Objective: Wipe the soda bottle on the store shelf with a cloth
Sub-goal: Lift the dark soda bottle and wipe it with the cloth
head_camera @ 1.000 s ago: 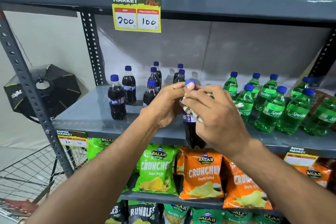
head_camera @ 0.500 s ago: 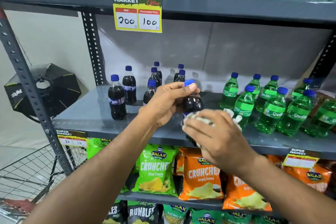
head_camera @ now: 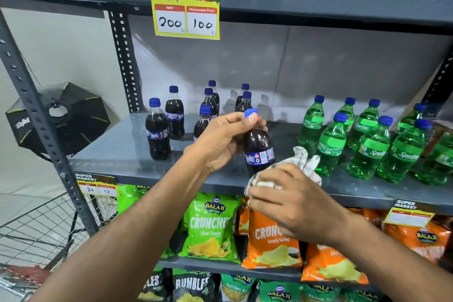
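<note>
A dark cola bottle [head_camera: 257,146] with a blue cap is held in front of the grey middle shelf [head_camera: 117,152]. My left hand [head_camera: 220,140] grips its neck just under the cap. My right hand [head_camera: 291,201] holds a crumpled white cloth [head_camera: 304,163] pressed around the bottle's lower part, which hides the base. The bottle's blue label shows between my two hands.
Several more cola bottles [head_camera: 157,130] stand at the shelf's left and back, several green Sprite bottles [head_camera: 367,144] at the right. Chip bags [head_camera: 210,225] fill the shelf below. A price sign [head_camera: 185,8] hangs from the upper shelf. A wire cart [head_camera: 36,230] stands at lower left.
My right hand with the cloth has slid down the bottle, from the upper part near the cap to the bottom. My left hand keeps its hold at the neck.
</note>
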`<control>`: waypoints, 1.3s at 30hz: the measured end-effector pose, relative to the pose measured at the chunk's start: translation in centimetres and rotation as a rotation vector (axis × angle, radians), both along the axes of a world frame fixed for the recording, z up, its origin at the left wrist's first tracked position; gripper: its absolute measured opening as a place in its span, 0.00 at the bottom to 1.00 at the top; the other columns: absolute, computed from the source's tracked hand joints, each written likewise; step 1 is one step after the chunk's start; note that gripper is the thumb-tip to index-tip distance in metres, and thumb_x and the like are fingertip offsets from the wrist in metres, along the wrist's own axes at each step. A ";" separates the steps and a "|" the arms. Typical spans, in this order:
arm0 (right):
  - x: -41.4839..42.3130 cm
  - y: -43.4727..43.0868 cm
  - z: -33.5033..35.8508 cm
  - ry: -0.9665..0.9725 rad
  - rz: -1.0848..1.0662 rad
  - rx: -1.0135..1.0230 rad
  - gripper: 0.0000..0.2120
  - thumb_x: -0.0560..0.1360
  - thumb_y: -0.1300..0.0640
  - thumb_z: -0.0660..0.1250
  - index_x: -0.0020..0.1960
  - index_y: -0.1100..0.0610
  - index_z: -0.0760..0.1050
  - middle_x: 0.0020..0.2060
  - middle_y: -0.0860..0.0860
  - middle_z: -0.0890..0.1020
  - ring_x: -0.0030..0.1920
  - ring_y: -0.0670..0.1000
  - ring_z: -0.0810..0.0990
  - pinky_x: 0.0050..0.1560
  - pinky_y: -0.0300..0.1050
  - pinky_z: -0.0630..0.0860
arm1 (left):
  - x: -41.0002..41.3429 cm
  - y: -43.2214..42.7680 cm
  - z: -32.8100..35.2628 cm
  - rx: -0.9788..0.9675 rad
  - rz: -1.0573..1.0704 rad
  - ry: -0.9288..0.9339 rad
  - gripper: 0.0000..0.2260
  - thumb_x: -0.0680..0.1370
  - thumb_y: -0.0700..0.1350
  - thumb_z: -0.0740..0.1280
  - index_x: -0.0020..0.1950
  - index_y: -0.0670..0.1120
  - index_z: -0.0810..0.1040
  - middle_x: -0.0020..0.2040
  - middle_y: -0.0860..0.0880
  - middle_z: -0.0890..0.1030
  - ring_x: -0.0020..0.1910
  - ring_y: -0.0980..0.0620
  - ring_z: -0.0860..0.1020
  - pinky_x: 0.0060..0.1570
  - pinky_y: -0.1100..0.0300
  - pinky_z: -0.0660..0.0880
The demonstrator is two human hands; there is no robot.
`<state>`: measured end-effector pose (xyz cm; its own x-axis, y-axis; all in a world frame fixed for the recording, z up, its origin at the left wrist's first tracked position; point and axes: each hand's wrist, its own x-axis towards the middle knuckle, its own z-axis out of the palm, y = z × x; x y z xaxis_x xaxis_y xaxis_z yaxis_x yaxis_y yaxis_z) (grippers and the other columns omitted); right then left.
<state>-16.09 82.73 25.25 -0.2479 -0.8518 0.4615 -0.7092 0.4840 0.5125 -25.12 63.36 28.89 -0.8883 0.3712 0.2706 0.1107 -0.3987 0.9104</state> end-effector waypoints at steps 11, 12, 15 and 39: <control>-2.3 -1.8 1.7 -0.449 -0.099 -1.073 0.30 0.69 0.79 0.63 0.64 0.56 0.81 0.62 0.46 0.81 0.66 0.43 0.77 0.70 0.36 0.68 | 0.4 1.6 -0.3 0.301 -0.190 -0.096 0.14 0.81 0.49 0.61 0.53 0.39 0.77 0.62 0.37 0.80 0.65 0.41 0.77 0.65 0.46 0.73; -1.8 -1.8 0.7 -0.449 -0.116 -1.063 0.31 0.69 0.79 0.62 0.66 0.55 0.80 0.63 0.45 0.80 0.67 0.42 0.76 0.71 0.35 0.67 | 0.2 1.4 -0.5 0.318 -0.202 -0.104 0.13 0.81 0.50 0.61 0.51 0.40 0.77 0.62 0.37 0.80 0.68 0.40 0.75 0.66 0.44 0.72; 0.4 -1.6 -2.9 -0.465 -0.097 -0.971 0.33 0.69 0.75 0.61 0.69 0.52 0.76 0.66 0.37 0.75 0.68 0.43 0.74 0.71 0.35 0.66 | -0.4 0.4 -0.8 0.351 -0.207 -0.118 0.15 0.81 0.53 0.58 0.48 0.43 0.76 0.61 0.41 0.81 0.71 0.43 0.72 0.65 0.34 0.70; 2.8 -1.2 -4.4 -0.184 -0.052 -0.478 0.22 0.79 0.68 0.51 0.59 0.59 0.83 0.62 0.51 0.83 0.65 0.58 0.75 0.60 0.58 0.76 | -1.2 1.8 -1.5 0.406 -0.304 -0.163 0.16 0.81 0.54 0.59 0.45 0.44 0.77 0.59 0.42 0.83 0.68 0.43 0.76 0.63 0.31 0.69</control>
